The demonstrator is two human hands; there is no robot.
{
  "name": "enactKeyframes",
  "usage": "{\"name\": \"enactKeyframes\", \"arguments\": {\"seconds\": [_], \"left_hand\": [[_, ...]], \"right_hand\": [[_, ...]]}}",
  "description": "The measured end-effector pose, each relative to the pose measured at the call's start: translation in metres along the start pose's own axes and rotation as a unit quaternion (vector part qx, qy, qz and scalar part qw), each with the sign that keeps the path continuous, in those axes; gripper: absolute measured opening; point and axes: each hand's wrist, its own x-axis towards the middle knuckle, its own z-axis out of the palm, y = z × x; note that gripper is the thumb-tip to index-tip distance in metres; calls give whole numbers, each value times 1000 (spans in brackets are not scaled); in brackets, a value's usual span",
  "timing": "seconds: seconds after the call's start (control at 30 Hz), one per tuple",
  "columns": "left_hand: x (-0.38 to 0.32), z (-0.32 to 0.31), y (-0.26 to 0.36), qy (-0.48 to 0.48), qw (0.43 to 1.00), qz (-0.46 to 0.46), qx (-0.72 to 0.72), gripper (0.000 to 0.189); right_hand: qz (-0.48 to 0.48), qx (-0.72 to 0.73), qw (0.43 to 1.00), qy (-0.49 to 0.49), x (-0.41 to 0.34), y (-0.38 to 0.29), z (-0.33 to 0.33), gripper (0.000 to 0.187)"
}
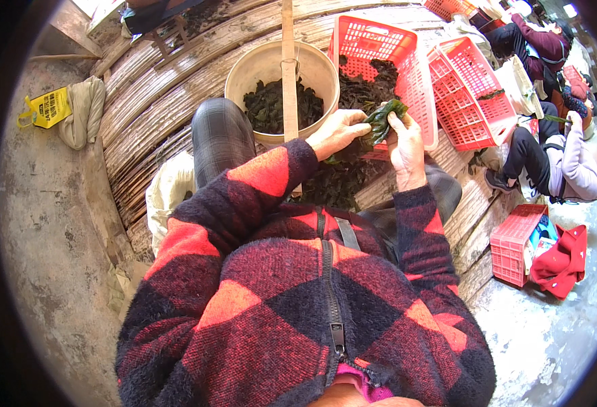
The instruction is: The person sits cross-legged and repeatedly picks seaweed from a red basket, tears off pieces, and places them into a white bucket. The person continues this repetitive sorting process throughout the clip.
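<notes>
Between my two hands is a wet, dark green piece of seaweed (381, 121). The fingers of my left hand (338, 132) pinch its left edge, while my right hand (406, 145) grips the right side between thumb and fingers. Just beyond my hands stands a red plastic crate (425, 96) with a heap of dark seaweed (364, 84) in it. Left of that, a cream bucket (231, 84) holds more dark leafy pieces (262, 104). A wooden slat (289, 66) lies across the bucket. Below my hands, loose seaweed (334, 183) lies in a dark pile between my legs.
A second red crate (474, 96) leans to the right of the first. Farther right a person (568, 157) sits holding a green strip, with others behind. A small red crate (514, 249) and red cloth bag (560, 264) stand right. Left are a yellow bag (51, 108) and sacking (82, 109).
</notes>
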Motion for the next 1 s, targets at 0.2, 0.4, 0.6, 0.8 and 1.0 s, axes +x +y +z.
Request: {"name": "enactKeyframes", "arguments": {"seconds": [0.2,0.4,0.6,0.8,1.0], "left_hand": [[-1,1,-1,52,997,38,35,21],[11,8,6,224,944,204,130,14],[12,7,15,263,905,221,252,15],[6,10,17,214,942,202,160,23],[6,6,11,169,965,187,67,20]], "right_hand": [[-65,-91,993,32,3,0,8,21],[-148,-255,954,58,4,2,20,10],[-254,-477,835,104,6,-4,26,15],[-224,-400,883,101,3,-7,42,15],[-80,-243,967,-7,-14,-23,46,23]]}}
